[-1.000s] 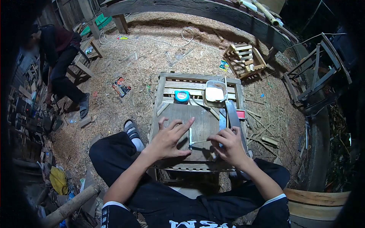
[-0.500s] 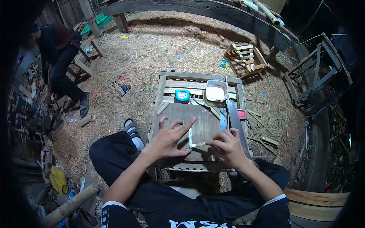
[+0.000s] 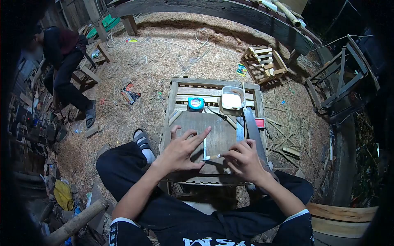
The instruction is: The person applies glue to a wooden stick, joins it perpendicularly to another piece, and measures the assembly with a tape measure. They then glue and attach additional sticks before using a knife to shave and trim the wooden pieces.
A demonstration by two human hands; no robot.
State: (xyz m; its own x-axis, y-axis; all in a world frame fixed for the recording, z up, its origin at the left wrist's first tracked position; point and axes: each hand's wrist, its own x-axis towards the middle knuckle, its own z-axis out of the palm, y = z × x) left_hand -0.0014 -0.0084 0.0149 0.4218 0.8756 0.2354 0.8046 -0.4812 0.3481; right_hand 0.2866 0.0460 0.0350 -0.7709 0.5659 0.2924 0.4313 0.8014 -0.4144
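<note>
My left hand rests over a flat wooden board, fingers spread, its index finger stretched forward. Between its thumb and index finger, a thin pale strip lies lengthwise on the board. A second short thin stick, whitish at its left end, meets the strip at a corner near my left thumb. My right hand pinches the right end of this stick; the fingertips partly hide it. Beyond the hands sit a blue tape measure and a plastic tub with white contents.
The board lies on a slatted wooden table. A metal ruler, a long grey blade and a red case are at its right. A wooden crate stands beyond. At left, another person sits bent forward.
Both hands keep nearly the same pose over the corner of the strips. The view has shifted very slightly. The person at left has moved their arms and head a little.
</note>
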